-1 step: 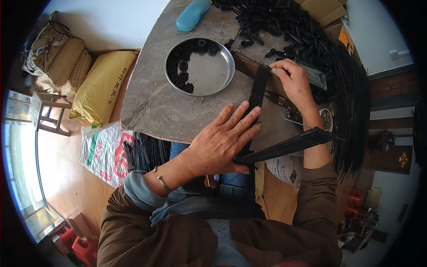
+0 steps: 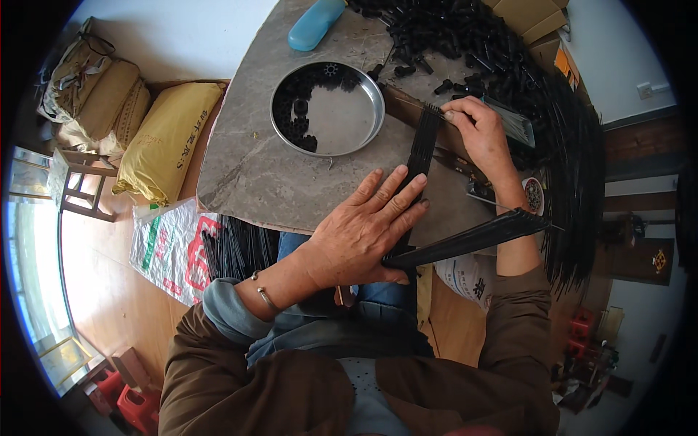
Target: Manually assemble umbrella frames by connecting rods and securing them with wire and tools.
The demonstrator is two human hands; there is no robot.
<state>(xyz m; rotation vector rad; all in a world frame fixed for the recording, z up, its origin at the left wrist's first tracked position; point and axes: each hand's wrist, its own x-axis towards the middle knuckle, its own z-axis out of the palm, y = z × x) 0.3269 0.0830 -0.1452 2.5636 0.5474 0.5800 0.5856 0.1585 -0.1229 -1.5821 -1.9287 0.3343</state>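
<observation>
A row of thin black ribs [image 2: 422,149], bent into a V with a second leg [image 2: 472,237] running right, lies over the table's near edge. My left hand [image 2: 371,229] rests flat across it, fingers stretched out and slightly spread, its thumb beside the bend. At the far tips of the ribs, my right hand [image 2: 476,131] is closed in a pinch on a thin wire [image 2: 446,115] that seems to cross the tips. Another wire [image 2: 556,227] sticks out at the right end of the second leg. Left of the ribs stands a round metal tray [image 2: 338,120] with small black toothed parts.
Black tubular parts [image 2: 465,36] heap at the table's far side. Long black rods [image 2: 574,196] hang over its right edge. Pliers [image 2: 458,166], a small bowl [image 2: 534,195] and a box of pale sticks [image 2: 512,123] lie by my right arm. A blue bottle [image 2: 316,24] stands far left.
</observation>
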